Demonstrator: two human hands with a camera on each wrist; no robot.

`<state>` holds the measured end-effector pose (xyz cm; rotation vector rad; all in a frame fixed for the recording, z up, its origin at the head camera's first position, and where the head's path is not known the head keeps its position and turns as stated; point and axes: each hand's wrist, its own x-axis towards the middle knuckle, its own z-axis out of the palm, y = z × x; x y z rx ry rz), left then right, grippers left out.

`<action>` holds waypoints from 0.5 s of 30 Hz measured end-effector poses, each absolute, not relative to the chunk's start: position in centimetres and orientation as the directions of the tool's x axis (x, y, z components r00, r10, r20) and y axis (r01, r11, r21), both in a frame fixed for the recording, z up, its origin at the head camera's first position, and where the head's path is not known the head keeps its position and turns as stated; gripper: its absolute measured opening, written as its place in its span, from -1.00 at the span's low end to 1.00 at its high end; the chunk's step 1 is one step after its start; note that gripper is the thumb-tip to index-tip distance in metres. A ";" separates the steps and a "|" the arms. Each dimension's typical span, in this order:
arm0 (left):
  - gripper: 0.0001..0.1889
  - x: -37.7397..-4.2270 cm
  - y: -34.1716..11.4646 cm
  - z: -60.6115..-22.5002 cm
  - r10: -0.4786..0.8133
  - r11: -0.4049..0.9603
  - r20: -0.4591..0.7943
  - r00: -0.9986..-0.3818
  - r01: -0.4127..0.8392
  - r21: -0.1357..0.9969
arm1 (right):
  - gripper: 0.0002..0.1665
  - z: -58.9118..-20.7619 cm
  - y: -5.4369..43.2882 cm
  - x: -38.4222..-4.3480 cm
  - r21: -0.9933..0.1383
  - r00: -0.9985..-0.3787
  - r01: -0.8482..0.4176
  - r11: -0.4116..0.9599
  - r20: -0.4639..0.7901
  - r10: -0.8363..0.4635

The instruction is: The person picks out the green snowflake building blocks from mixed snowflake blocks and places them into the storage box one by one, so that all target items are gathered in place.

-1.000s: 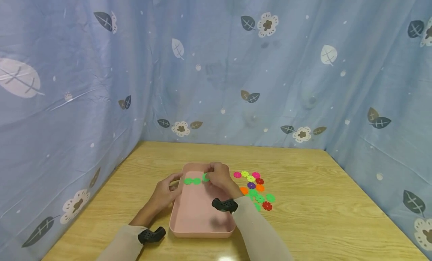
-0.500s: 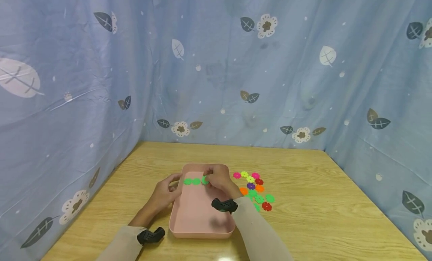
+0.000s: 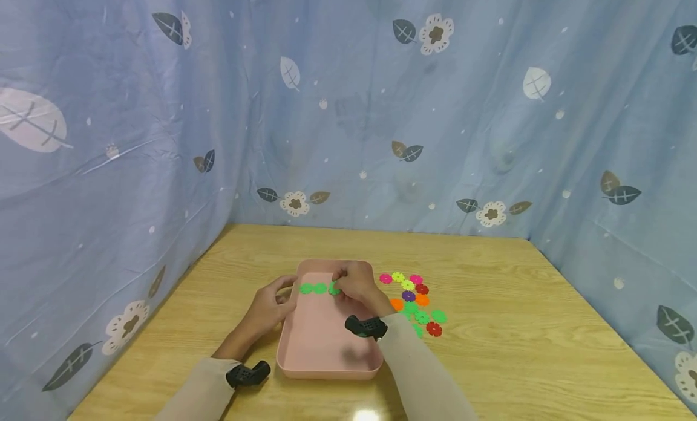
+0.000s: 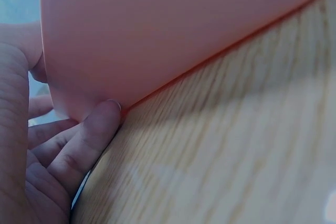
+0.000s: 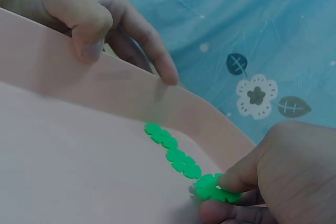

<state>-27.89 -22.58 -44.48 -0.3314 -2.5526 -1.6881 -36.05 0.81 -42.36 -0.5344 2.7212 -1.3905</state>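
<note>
Green disc (image 5: 207,187), pinched by the right hand (image 3: 357,282), was inside the pink tray (image 3: 327,336), lower centre of the frame; the left hand (image 3: 268,305) gripped its wall! Lining up beside two matching discs (image 3: 320,288) looked underway; next called for gentle release.

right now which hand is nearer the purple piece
Right: the right hand is left of the purple piece; the left hand is farther left, holding the tray.

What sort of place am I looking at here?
Probably a screened-off tabletop workspace indoors: a leaf-and-flower-patterned blue curtain hangs around a wood-grain table, which bears a pink tray and small, colourful notched discs. The room beyond isn't visible.
</note>
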 end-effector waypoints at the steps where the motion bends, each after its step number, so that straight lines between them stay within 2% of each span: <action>1: -0.43 -27.9 -22.5 -44.5 0.143 0.375 0.173 -0.975 0.215 0.902 | -0.90 -42.4 0.8 -36.1 -0.790 -0.939 -0.290 0.539 0.126 -0.321; 15: -0.43 -28.0 -22.5 -44.5 0.149 0.359 0.175 -0.973 0.218 0.907 | -0.96 -42.2 0.9 -36.1 -0.758 -0.938 -0.297 0.581 0.117 -0.327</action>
